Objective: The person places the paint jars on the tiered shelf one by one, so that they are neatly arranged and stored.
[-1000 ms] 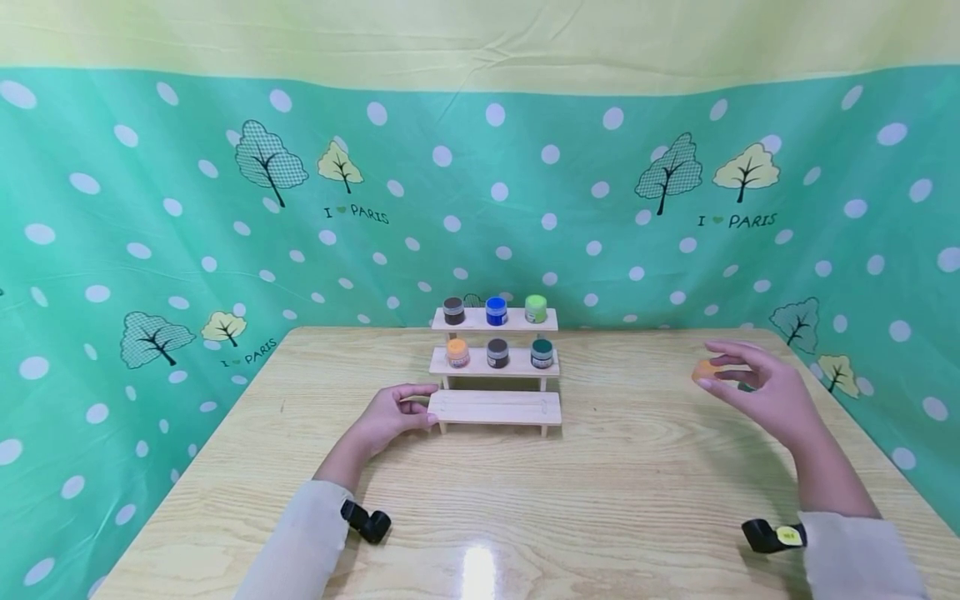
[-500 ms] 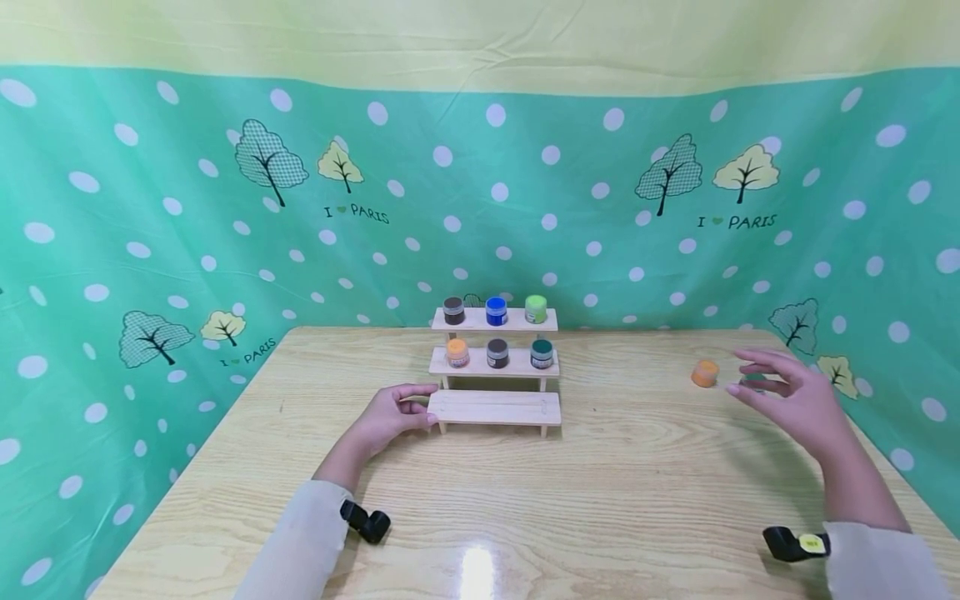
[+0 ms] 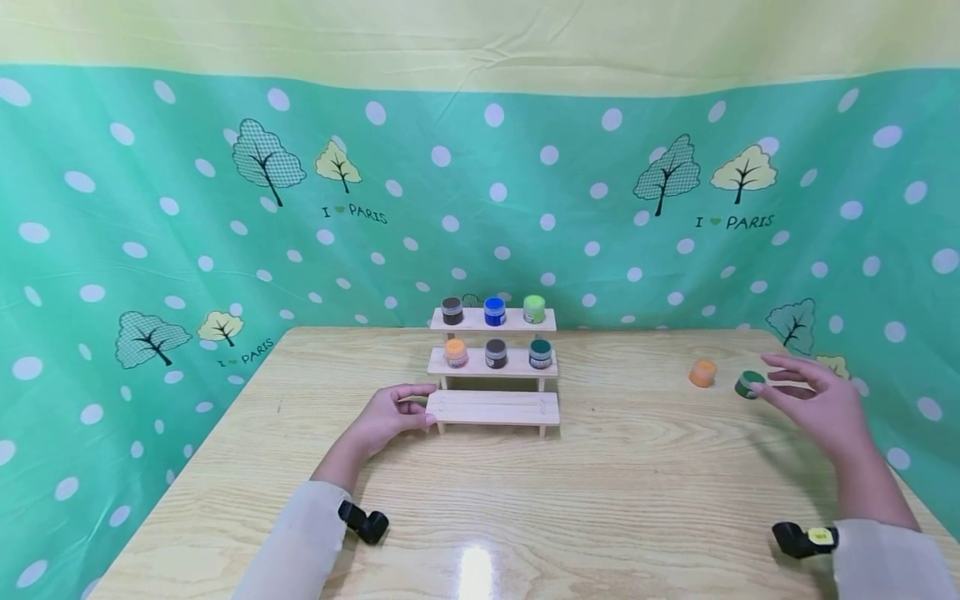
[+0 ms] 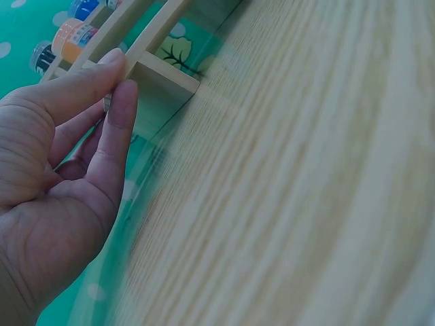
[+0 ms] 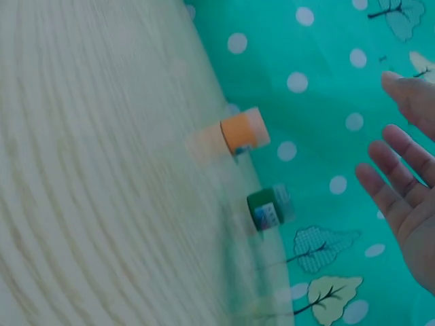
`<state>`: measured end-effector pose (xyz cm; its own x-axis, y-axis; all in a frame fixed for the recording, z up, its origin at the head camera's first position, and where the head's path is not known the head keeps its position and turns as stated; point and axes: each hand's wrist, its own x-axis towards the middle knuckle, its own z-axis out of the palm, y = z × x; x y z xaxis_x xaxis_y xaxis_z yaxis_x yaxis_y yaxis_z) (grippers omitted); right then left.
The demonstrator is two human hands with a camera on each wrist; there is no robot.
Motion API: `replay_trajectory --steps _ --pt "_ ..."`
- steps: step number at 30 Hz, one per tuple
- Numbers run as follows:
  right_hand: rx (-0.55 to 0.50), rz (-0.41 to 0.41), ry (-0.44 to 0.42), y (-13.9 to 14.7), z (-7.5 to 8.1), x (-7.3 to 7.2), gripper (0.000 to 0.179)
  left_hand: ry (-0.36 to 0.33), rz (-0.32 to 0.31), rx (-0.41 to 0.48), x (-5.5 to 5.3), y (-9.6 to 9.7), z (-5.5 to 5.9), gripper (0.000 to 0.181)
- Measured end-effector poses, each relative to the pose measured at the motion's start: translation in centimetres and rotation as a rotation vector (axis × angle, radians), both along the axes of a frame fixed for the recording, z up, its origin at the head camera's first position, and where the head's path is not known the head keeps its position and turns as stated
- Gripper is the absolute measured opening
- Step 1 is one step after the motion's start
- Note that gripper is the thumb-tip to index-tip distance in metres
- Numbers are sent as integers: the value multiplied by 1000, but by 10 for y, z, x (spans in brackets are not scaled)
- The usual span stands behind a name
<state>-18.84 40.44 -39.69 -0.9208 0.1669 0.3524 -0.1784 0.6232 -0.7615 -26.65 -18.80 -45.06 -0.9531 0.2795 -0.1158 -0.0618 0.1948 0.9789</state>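
Observation:
A three-tier wooden display rack [image 3: 492, 407] stands at the table's middle. My left hand [image 3: 393, 419] pinches the left end of its lowest shelf; in the left wrist view, the thumb and a fingertip meet at the shelf's edge. Small paint jars line the upper two tiers: brown, blue [image 3: 494, 312] and light green on top, orange [image 3: 456, 353], dark grey and dark green below. Over at the right, my right hand [image 3: 813, 400] is beside a green paint jar [image 3: 750, 384], fingers spread and holding nothing. An orange paint jar [image 3: 702, 373] stands just left of the green one.
The wooden table [image 3: 600, 500] reaches back to a green polka-dot cloth [image 3: 495, 192] printed with trees, which also hangs along both sides. Both loose jars are near the table's right edge. A black wrist camera [image 3: 363, 522] is strapped over the left sleeve.
My right hand has moved rightward off the orange paint jar, past the green one, which now shows in full. The left hand stays on the rack.

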Motion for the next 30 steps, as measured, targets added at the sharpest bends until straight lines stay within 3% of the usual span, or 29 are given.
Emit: replay_trajectory --steps 12,22,30 --pt "24 -54 -144 20 -8 -11 60 -14 -13 3 0 -1 2 59" --pt "-7 -99 -223 36 -28 -21 63 -10 -12 -7 0 -1 1 58" --pt "39 -103 -286 43 -36 -26 69 -11 -9 -2 -1 -1 1 58"
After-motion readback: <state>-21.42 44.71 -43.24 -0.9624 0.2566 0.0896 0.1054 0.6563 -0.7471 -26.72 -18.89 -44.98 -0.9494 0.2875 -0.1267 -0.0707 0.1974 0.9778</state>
